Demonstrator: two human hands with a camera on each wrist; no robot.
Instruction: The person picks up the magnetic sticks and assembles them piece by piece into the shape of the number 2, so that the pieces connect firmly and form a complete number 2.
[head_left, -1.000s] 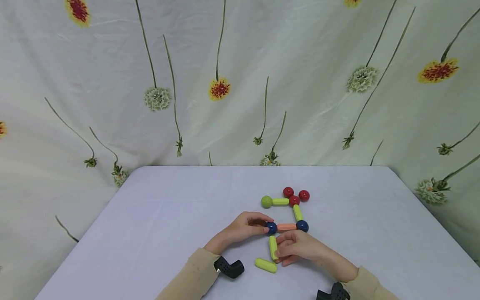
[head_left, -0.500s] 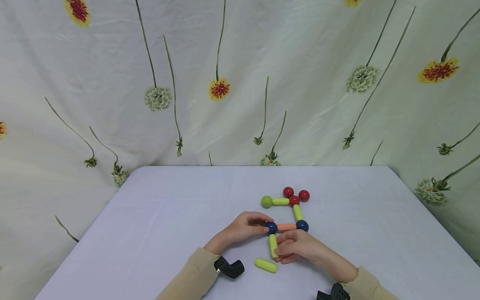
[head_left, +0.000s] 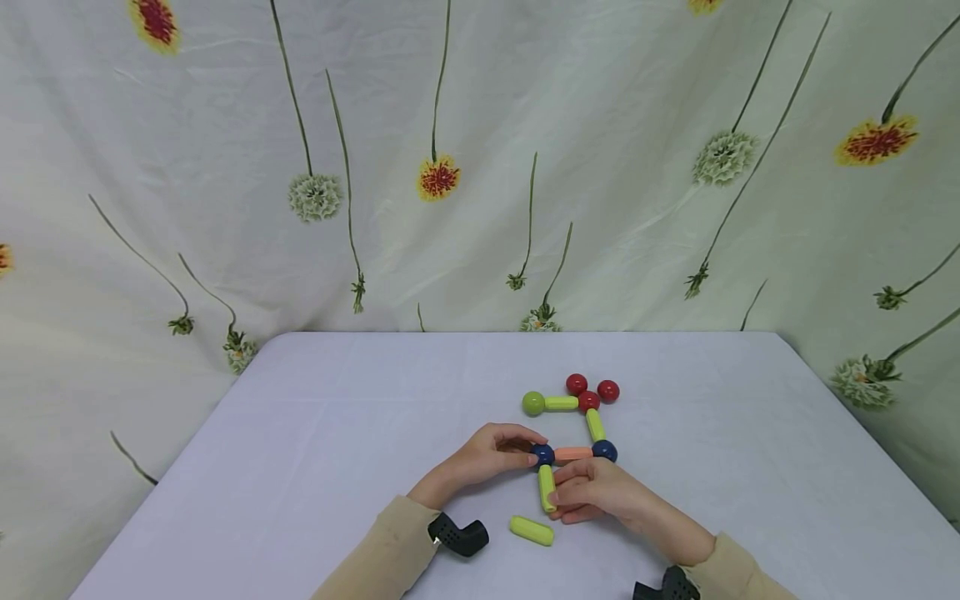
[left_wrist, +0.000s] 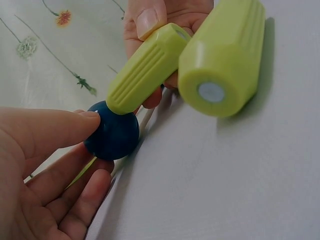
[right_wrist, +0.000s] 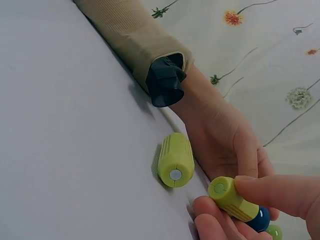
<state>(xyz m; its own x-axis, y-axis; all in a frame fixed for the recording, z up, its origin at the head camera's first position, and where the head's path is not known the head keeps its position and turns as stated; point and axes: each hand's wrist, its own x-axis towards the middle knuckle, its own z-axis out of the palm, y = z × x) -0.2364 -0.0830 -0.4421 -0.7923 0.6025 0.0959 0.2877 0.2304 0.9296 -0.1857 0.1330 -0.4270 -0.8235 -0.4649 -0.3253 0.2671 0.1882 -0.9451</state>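
Observation:
My left hand (head_left: 491, 454) pinches a dark blue ball (left_wrist: 114, 132) between thumb and fingers. A yellow-green magnetic rod (left_wrist: 145, 70) is pinched by my right hand (head_left: 600, 490), its far end right at the ball. An orange rod (head_left: 573, 453) runs from this ball to a second blue ball (head_left: 604, 452). From there another yellow-green rod (head_left: 595, 425) leads up to a red ball (head_left: 588, 402), and a further yellow-green rod (head_left: 561, 403) joins it to a green ball (head_left: 533, 403).
A loose yellow-green rod (head_left: 531, 531) lies on the white table (head_left: 360, 433) in front of the hands. Two red balls, one at the back (head_left: 577, 384) and one to the right (head_left: 608, 391), sit beside the joined red ball. A flowered cloth (head_left: 480, 250) hangs behind.
My right hand has brought its yellow-green rod slightly away from me, closing the small gap to the blue ball. My left hand has stayed in place.

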